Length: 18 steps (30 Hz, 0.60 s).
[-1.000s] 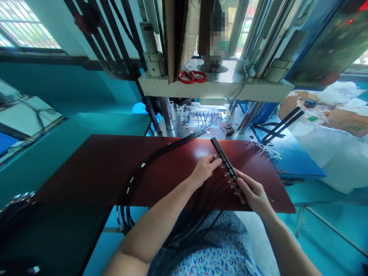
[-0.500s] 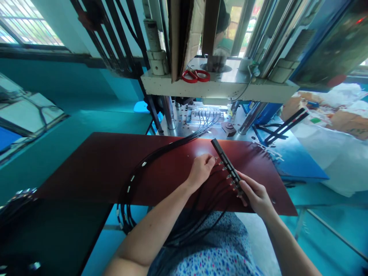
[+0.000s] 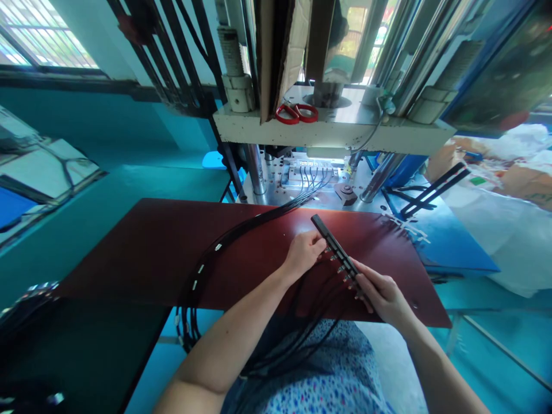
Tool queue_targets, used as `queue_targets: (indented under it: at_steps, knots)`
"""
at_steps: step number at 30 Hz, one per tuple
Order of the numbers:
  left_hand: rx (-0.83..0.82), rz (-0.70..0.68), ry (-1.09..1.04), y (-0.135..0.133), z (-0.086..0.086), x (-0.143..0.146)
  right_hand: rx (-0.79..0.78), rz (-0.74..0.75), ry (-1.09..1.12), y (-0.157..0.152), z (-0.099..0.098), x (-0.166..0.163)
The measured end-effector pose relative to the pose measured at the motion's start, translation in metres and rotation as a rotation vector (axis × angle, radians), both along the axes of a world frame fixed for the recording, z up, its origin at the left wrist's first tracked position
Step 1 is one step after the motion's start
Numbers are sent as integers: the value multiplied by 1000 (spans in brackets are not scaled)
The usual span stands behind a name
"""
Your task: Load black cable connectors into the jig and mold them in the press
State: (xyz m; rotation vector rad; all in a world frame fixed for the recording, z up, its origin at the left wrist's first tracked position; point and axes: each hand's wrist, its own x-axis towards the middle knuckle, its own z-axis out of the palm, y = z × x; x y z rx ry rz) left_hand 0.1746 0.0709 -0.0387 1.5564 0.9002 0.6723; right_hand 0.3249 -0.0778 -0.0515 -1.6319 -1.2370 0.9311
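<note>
My right hand (image 3: pixel 382 290) grips the lower end of a long dark bar (image 3: pixel 340 251) with a row of slots, held tilted above the brown board. Several small metal connectors stick out of the bar's left side, with black cables (image 3: pixel 313 316) running from them down to my lap. My left hand (image 3: pixel 305 253) is pinched at the bar's upper left edge; what sits between its fingertips is too small to make out. Behind the board, another bundle of cables (image 3: pixel 241 230) curves from a metal mold (image 3: pixel 308 172) in the press leftward and over the front edge.
The brown board (image 3: pixel 129 253) spans the space before the press (image 3: pixel 336 129). Red-handled scissors (image 3: pixel 297 114) rest on the press plate. At right, two dark bars (image 3: pixel 435 190) stand over a blue surface (image 3: pixel 461 247), beside white plastic bags (image 3: pixel 487 230). More cables (image 3: pixel 30 305) lie at left.
The bar's upper end has shifted slightly left and down. My left hand has come closer, its fingertips now against the bar's edge. My right hand keeps its hold.
</note>
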Motion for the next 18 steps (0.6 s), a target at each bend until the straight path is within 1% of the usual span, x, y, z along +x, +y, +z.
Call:
queue_targets:
  at_steps: [3,5,7,9,11,12,14,15,17,18]
  knots:
    - [2,-67,25,4,1,3,-33,-8,17,3,-2,0]
    - [95,-88,112,12,3,6,-68,-57,67,6,-4,1]
    - [309,-15,246,25,7,6,-112,-93,89,10,-5,2]
    - [574,109,381,43,10,0,-153,-77,6,15,-3,4]
    - [788,215,520,61,11,-10,-151,-2,-244,20,1,6]
    - [855,260,602,70,9,-16,-131,51,-417,22,4,6]
    - [890,316,773,82,3,-24,-93,177,-782,25,11,5]
    - [883,315,843,85,-1,-26,-89,243,-939,26,14,3]
    - [885,280,922,88,-8,-26,-130,359,-1152,29,21,-2]
    - [899,262,933,88,-12,-24,-158,409,-1208,32,25,-3]
